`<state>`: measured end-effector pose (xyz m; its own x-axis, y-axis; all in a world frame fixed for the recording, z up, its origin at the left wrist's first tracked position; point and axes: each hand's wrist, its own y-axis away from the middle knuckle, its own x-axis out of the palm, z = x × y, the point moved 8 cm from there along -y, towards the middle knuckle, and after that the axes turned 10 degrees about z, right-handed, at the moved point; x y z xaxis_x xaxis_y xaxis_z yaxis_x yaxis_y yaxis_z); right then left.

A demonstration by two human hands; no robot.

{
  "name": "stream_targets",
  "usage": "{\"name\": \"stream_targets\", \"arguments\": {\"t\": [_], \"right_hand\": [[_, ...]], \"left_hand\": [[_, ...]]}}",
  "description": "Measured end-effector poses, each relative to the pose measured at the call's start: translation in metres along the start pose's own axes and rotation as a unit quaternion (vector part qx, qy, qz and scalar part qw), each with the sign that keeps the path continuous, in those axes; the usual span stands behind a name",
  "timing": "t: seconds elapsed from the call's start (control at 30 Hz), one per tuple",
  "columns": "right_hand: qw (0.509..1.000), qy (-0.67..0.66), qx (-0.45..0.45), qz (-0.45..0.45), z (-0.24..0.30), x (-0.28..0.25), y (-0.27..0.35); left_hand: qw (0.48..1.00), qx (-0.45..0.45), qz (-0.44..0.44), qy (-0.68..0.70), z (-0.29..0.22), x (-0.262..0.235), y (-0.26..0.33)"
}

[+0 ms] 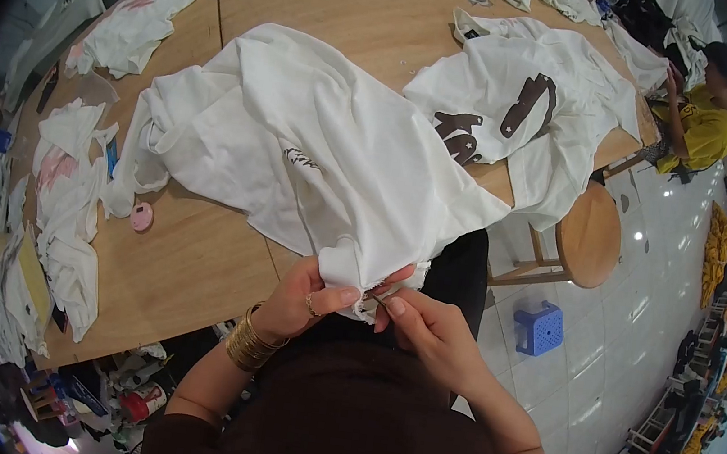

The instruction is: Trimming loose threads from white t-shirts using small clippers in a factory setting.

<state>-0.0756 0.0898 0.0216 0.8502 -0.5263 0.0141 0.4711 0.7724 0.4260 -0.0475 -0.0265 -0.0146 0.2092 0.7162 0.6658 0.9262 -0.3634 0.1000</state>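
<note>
A white garment (305,111) with a small black print spreads over the table's near edge and hangs toward my lap. My left hand (296,299) is closed on its gathered edge, thumb on top, with bracelets at the wrist. Close beside it, my right hand (434,328) pinches a small, thin, dark tool (380,303) whose tip is at the frayed seam edge of the cloth. The tool's kind is too small to make out, and my fingers hide part of it. Some fingers of both hands are behind the fabric.
On the wooden table (166,284) lie a white garment with dark patches (572,80), stained white cloths (67,200) and a round pink object (141,217). To the right stand a round wooden stool (589,235) and a low blue stool (540,329). A person in yellow (707,128) sits far right.
</note>
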Motion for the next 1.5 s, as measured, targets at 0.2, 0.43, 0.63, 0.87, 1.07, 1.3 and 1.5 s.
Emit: {"name": "stream_targets", "arguments": {"t": [0.2,0.43,0.63,0.87,1.07,1.3,1.5], "right_hand": [[1.0,-0.002,-0.024,-0.01,0.006,0.0,-0.002],[0.999,0.029,-0.019,-0.02,0.008,-0.005,0.0],[0.999,0.052,-0.01,-0.008,0.012,-0.004,0.004],[0.998,0.067,-0.001,-0.011,0.011,-0.004,0.004],[0.998,0.065,-0.004,-0.013,0.012,-0.004,0.003],[0.993,0.107,-0.014,-0.044,0.01,-0.006,0.003],[0.988,0.13,-0.039,-0.07,0.014,-0.006,0.004]], "left_hand": [[1.0,0.004,-0.015,-0.019,0.0,-0.003,0.001],[0.998,-0.004,-0.021,-0.065,-0.001,-0.004,0.002],[0.997,-0.024,-0.012,-0.07,-0.001,-0.003,0.002],[0.997,-0.025,-0.006,-0.078,-0.003,-0.001,0.003],[0.995,-0.026,-0.013,-0.094,-0.007,0.002,0.003],[0.993,-0.029,-0.009,-0.112,-0.008,0.002,0.001],[0.994,-0.033,0.005,-0.109,-0.007,0.007,0.0]]}}
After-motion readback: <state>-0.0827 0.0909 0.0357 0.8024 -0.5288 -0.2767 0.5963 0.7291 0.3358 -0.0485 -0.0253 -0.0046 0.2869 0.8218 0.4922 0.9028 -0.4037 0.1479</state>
